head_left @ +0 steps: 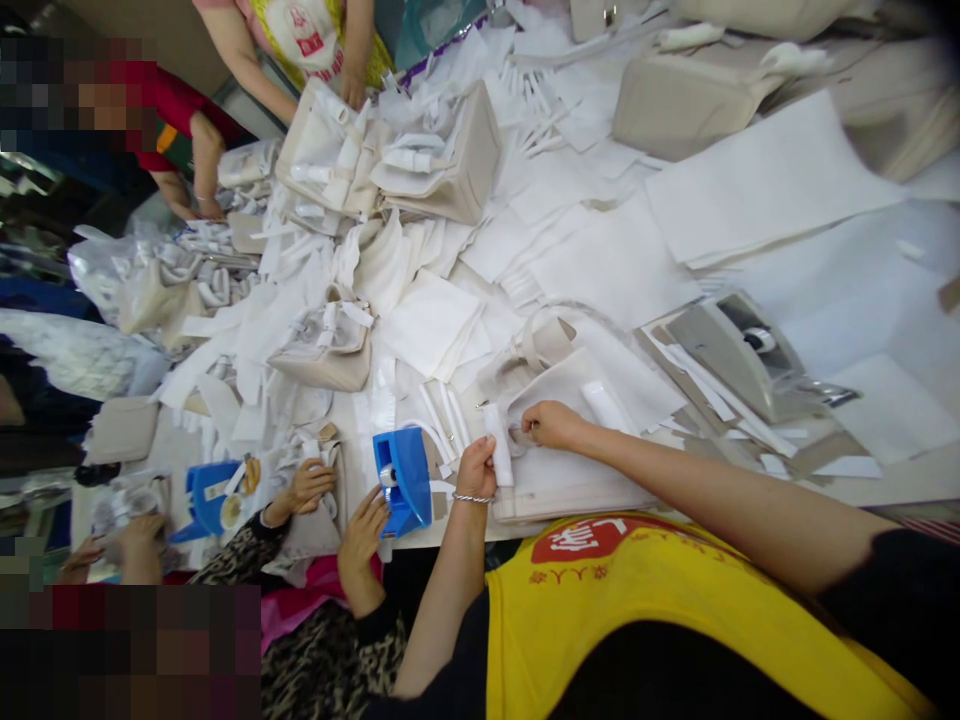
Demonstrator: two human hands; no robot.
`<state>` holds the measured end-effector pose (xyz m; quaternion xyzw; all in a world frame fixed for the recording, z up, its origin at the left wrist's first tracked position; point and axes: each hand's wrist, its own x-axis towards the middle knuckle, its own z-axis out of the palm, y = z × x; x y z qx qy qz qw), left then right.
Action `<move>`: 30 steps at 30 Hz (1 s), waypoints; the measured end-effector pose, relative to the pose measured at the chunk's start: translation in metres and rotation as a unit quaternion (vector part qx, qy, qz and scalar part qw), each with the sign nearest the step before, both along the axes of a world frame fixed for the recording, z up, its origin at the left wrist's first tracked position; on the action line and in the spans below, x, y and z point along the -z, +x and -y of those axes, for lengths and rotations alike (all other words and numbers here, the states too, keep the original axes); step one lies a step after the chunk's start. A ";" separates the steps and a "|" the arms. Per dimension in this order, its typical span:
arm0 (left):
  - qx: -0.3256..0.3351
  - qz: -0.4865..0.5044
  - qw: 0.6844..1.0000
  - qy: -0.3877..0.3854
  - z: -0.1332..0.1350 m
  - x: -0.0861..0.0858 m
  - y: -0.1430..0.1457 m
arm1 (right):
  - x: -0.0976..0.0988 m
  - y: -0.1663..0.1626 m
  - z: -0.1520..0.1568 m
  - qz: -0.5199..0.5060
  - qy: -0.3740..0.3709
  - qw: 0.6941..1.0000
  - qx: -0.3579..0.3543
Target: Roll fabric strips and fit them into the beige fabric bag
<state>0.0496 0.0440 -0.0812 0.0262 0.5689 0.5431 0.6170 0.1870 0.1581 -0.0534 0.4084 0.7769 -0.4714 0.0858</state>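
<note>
My left hand (475,466), with a bracelet at the wrist, is closed round a white rolled wrap (499,446) that stands upright at the handle of a beige handbag (559,482). The bag lies flat at the table's near edge. My right hand (551,424) is just right of the roll, its fingers pinched on the wrap's free end near the bag's handle. A second white roll (604,404) lies on the bag just beyond my right hand.
A blue tape dispenser (403,480) stands left of my hands with a co-worker's hand (363,524) on it. Another blue dispenser (211,494) sits further left. Beige bags (327,348) and white sheets (757,180) cover the table. Other people work at the far left.
</note>
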 end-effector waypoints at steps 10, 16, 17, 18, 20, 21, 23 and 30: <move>0.017 0.022 1.000 -0.007 -0.002 -0.002 0.001 | -0.020 -0.010 0.005 0.086 0.094 0.990 -0.055; 0.013 0.023 1.000 -0.013 -0.003 -0.005 0.003 | -0.021 -0.021 0.009 0.112 0.081 0.990 -0.036; 0.013 0.024 0.999 -0.017 -0.004 -0.006 0.003 | -0.018 -0.023 0.010 0.102 0.071 0.992 -0.032; 0.011 0.022 0.999 -0.021 -0.004 -0.008 0.003 | -0.015 -0.025 0.011 0.089 0.060 0.994 -0.028; 0.005 0.016 0.999 -0.029 -0.006 -0.011 0.004 | -0.009 -0.029 0.012 0.069 0.038 0.997 -0.018; 0.002 0.012 0.999 -0.033 -0.007 -0.012 0.005 | -0.007 -0.030 0.012 0.066 0.032 0.997 -0.014; 0.005 0.009 0.999 -0.039 -0.008 -0.013 0.005 | -0.004 -0.033 0.010 0.066 0.031 0.997 -0.006; 0.016 -0.038 0.998 -0.055 -0.012 -0.025 0.007 | -0.028 -0.016 0.001 0.097 0.056 0.994 0.002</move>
